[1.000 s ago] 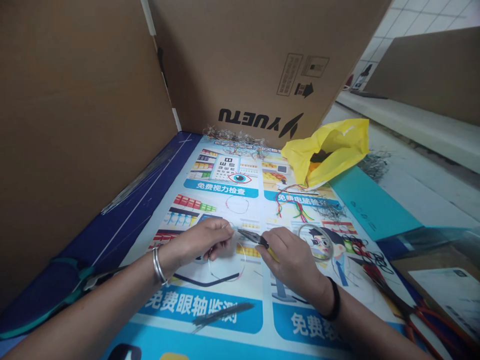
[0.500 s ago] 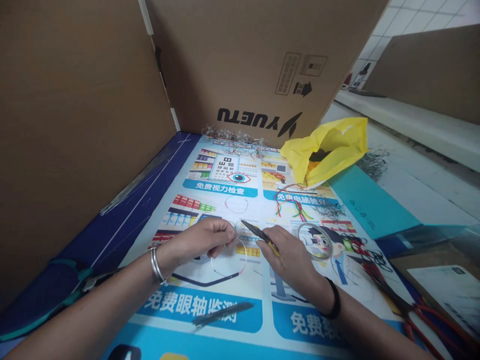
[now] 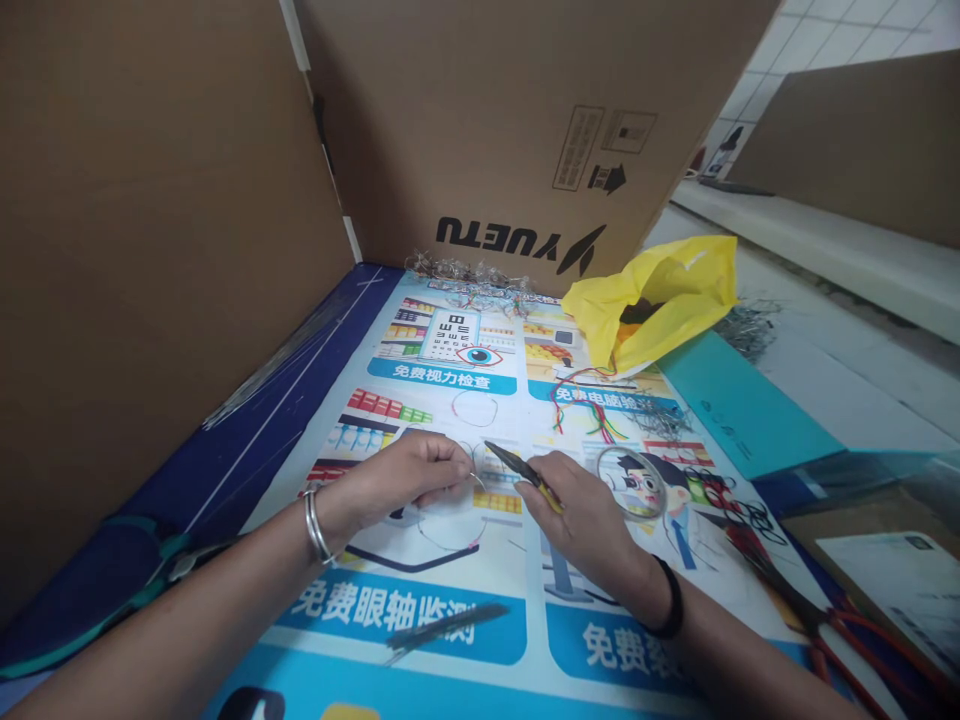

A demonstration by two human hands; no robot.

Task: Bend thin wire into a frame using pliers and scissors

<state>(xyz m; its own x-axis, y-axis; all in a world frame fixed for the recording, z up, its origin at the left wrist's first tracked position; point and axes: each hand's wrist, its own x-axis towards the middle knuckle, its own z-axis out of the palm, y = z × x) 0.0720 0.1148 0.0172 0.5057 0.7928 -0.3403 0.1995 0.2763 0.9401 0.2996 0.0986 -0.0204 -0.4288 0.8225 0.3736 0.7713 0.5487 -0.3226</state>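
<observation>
My left hand (image 3: 431,468) pinches a thin wire loop (image 3: 450,548) between thumb and fingertips. One end of the wire sticks out past the fingertips, and the loop hangs below with small pink bits on it. My right hand (image 3: 574,510) is wrapped round long-nose pliers (image 3: 514,462) with yellow handles. Their dark tip points up and left, a little apart from the wire. Beyond my hands another thin wire ring (image 3: 475,408) lies on the printed poster (image 3: 491,680). Nearer to me rests a bundle of short wires (image 3: 448,630).
Cardboard walls (image 3: 465,120) stand at the back and left. A yellow bag (image 3: 660,300) lies at the back right, with coloured cords (image 3: 596,420) in front. A clear ring-shaped roll (image 3: 631,482) sits right of my right hand. Red-handled scissors (image 3: 840,630) lie at right, teal-handled pliers (image 3: 150,580) at left.
The wire loop has turned in my left fingers: its right side has dropped out of sight, and a wire end now juts out right. The pliers have hardly moved.
</observation>
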